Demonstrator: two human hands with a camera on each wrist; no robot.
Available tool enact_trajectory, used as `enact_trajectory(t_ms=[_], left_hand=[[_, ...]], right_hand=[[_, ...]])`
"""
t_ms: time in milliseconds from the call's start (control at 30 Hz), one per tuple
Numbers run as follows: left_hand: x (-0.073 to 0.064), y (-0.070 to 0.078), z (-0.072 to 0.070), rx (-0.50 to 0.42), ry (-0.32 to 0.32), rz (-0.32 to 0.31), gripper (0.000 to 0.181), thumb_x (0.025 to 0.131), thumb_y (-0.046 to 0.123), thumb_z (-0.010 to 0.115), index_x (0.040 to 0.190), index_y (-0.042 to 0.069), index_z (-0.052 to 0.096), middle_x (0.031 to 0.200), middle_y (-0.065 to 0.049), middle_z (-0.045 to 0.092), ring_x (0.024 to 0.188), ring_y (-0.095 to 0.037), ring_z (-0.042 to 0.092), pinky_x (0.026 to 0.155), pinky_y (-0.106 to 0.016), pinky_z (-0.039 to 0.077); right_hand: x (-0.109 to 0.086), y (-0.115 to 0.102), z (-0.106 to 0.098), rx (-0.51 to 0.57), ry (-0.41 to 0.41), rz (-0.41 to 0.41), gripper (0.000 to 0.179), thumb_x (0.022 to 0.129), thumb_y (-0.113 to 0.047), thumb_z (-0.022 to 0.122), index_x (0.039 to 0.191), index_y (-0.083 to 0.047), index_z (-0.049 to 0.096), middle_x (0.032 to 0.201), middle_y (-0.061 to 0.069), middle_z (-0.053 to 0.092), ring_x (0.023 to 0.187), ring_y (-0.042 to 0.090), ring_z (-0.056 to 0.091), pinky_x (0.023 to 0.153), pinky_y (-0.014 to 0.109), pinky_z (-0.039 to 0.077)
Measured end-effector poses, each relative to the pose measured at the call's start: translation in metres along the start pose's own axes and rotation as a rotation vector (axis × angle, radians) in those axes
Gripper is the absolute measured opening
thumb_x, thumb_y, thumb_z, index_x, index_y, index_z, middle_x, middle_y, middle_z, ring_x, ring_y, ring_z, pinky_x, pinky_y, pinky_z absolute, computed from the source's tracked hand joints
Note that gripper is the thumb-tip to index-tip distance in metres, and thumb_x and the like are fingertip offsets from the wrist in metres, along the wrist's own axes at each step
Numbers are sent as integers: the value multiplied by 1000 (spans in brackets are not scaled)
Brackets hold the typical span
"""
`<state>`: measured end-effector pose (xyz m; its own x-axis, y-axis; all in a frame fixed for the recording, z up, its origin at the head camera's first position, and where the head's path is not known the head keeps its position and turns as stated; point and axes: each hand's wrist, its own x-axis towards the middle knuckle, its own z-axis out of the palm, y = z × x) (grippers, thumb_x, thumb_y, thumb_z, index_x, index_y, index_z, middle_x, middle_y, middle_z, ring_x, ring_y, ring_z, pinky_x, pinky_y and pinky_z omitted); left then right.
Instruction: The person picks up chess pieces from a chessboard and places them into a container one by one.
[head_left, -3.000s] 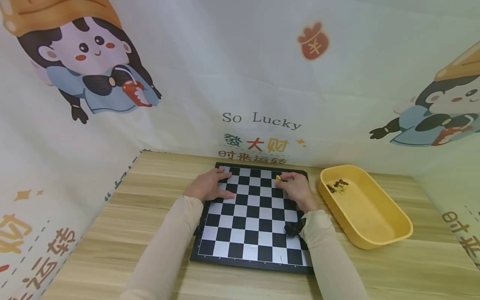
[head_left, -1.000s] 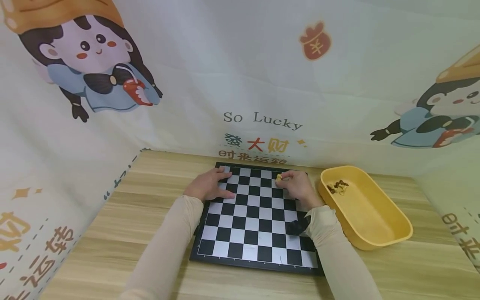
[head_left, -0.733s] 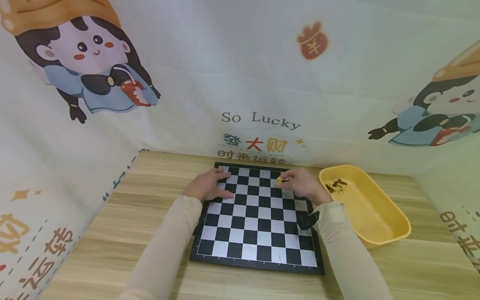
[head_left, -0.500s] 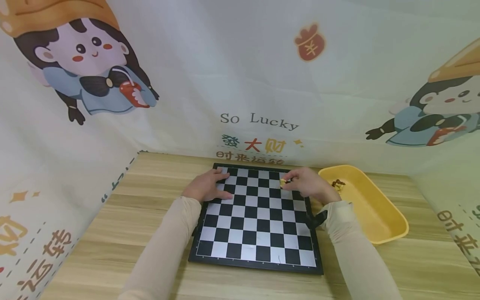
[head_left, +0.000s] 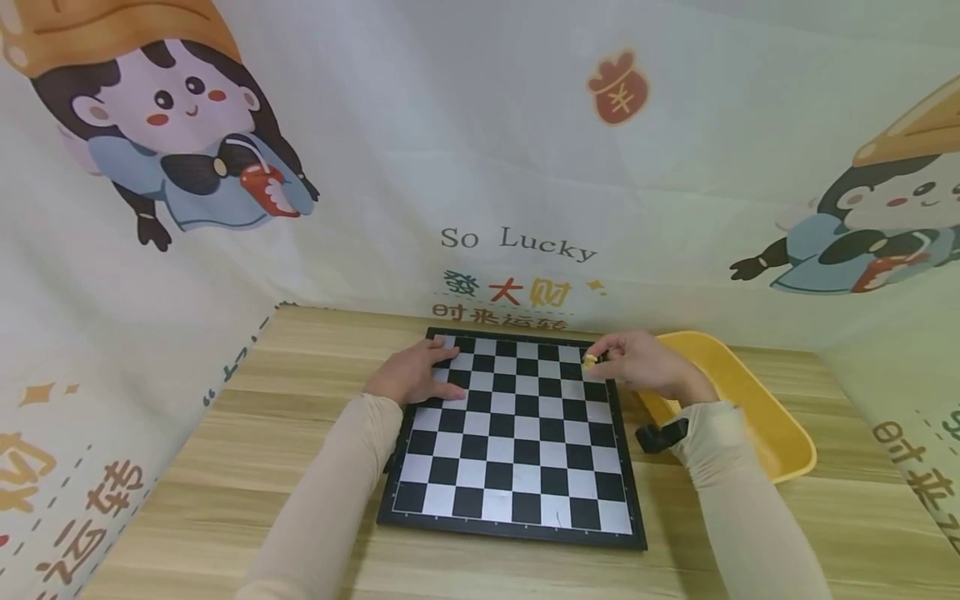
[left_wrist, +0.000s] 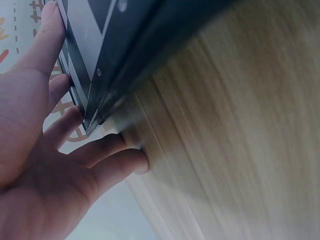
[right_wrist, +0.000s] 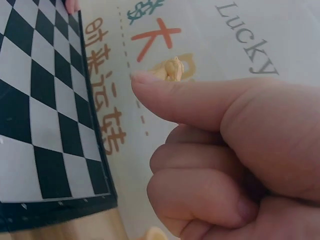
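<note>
A black-and-white chessboard (head_left: 517,450) lies on the wooden table. My left hand (head_left: 411,372) rests spread over its far left part in the head view; in the left wrist view, thumb and fingers lie along the board's edge and two fingers (left_wrist: 117,167) reach down to the wood. Between thumb and fingertips, my right hand (head_left: 648,365) pinches a small gold chess piece (head_left: 590,362) by the board's far right corner. The piece's top (right_wrist: 174,69) shows above the thumb in the right wrist view, while its lower part is hidden.
Right of the board stands a yellow plastic bin (head_left: 772,417), partly covered by my right hand and forearm. A black wrist camera (head_left: 662,435) hangs at the right cuff. A white printed cloth (head_left: 375,167) rises behind the table.
My right hand has carried the gold piece rightward, from over the board's far squares to its right edge, and now covers the bin's left side. My left hand has stayed put.
</note>
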<state>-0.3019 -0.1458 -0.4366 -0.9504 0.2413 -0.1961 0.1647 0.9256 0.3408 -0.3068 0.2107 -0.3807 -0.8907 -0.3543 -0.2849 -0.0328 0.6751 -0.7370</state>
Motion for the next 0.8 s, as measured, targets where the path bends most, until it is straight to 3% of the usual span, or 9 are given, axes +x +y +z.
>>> enact_trajectory(t_ms=[233,800], left_hand=[[0,0,1,5,1,-4,86,85,55,77,157,23,42,170,-10,27,155,-38,29,125,-53,33],[1,1,2,8,12,-4,86,84,55,78,156,23,44,169,-10,29,155,-37,31,124,-53,35]], right_hand=[[-11,4,-17,78,-35,-41,31,96,-18,71,120,0,64,64,-7,35,47,8,33,48,20,30],[-35,12,-51,16,-1,-23,35,96,-22,70,124,-1,62,67,-8,37,50,6,35,48,20,35]])
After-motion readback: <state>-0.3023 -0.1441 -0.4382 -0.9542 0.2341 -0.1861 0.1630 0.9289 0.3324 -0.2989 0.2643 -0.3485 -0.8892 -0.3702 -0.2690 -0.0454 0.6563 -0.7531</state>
